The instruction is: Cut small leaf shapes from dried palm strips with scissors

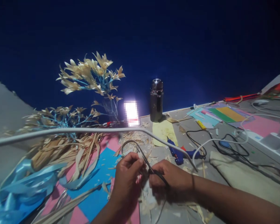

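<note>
My left hand (129, 177) is closed, thumb and fingers pinched on a thin, dull brown strip (128, 142) that curls in a loop above the fingertips. Close beside it, my right hand (164, 177) is wrapped around dark-handled scissors (160, 176). Their narrow blades point up and left, towards the left fingertips, and partly overlap the strip. Fingers hide where the strip ends. Pale dry scraps (146, 202) lie beneath both hands. Left of them is a pink and blue sheet (95, 180) with dried leaf strips (81, 155) on it.
A blue glue gun (177, 152) lies beyond my right hand. Behind stands a dark metal flask (156, 101), near a bright light (131, 112). A white cable (84, 130) crosses in front. Blue-stemmed dried flowers (91, 74), blue ribbon (30, 180) and coloured papers (226, 113) surround the area.
</note>
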